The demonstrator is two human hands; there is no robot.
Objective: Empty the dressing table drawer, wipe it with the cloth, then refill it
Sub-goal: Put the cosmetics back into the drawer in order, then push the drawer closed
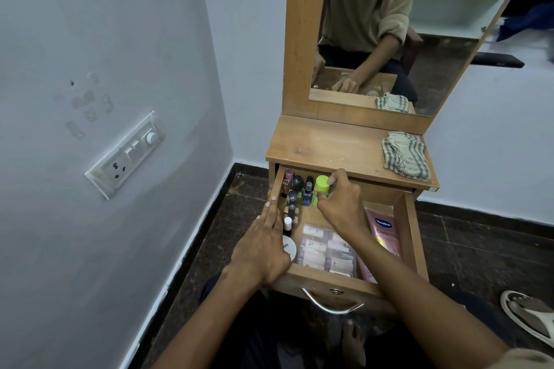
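Head view: soft, even indoor light of a cool, bluish cast; source not in frame. Wall [105,39] moderately bright, no hard shadows, brightness falling toward the floor [192,249], which reads dark. Drawer [415,237] interior evenly lit; faint shade under the right hand [338,204] and along the drawer's left wall beside the left hand [263,243]. Small glare on the metal handle [329,305] and on the pink tube [385,234]. Mirror [389,33] reflection dimmer, slightly hazy. Strong wide-angle bowing: wall edges and mirror frame lean outward. Corners soft; sandal [530,314] and forearms near the bottom edge slightly blurred. Centre acceptably sharp.
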